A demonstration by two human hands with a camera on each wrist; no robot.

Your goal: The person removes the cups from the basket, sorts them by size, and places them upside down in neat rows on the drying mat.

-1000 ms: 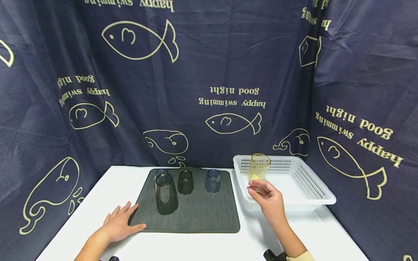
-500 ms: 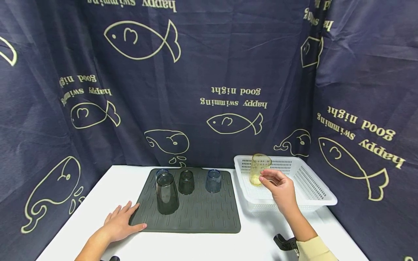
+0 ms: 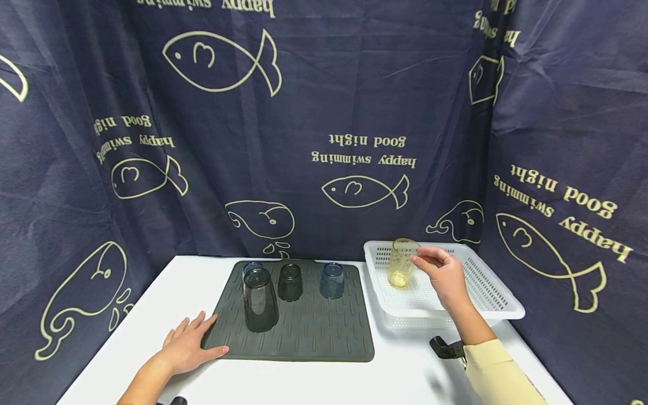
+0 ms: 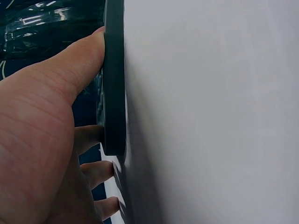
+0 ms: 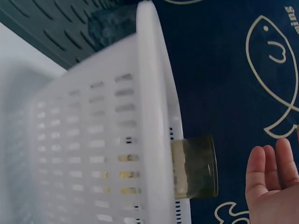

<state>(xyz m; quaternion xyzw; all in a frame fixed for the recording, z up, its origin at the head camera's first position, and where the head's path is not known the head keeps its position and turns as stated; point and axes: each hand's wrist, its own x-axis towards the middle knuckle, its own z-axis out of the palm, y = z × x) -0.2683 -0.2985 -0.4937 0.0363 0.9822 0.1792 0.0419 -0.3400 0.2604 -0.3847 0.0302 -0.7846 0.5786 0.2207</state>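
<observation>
My left hand (image 3: 186, 350) rests on the left front corner of the dark grey mat (image 3: 324, 332), fingers spread. In the left wrist view its thumb lies on the mat near the edge, and other fingertips touch the white table. A clear yellow glass (image 3: 400, 267) stands upright in the white perforated basket (image 3: 506, 306). Beside its rim is my right hand (image 3: 445, 275), thumb and fingers loosely bent. The right wrist view shows this hand (image 5: 275, 186) apart from the glass (image 5: 196, 168), holding nothing.
On the mat stand a tall smoky glass (image 3: 260, 304), a short dark glass (image 3: 290, 283), a blue glass (image 3: 332, 281) and another blue-rimmed glass (image 3: 252, 266), partly hidden behind the tall one. A navy fish-print curtain (image 3: 293, 129) surrounds the white table (image 3: 283, 382).
My right hand has moved right and farther away from me, over the basket, up to the yellow glass's right side. The left hand has stayed on the mat corner.
</observation>
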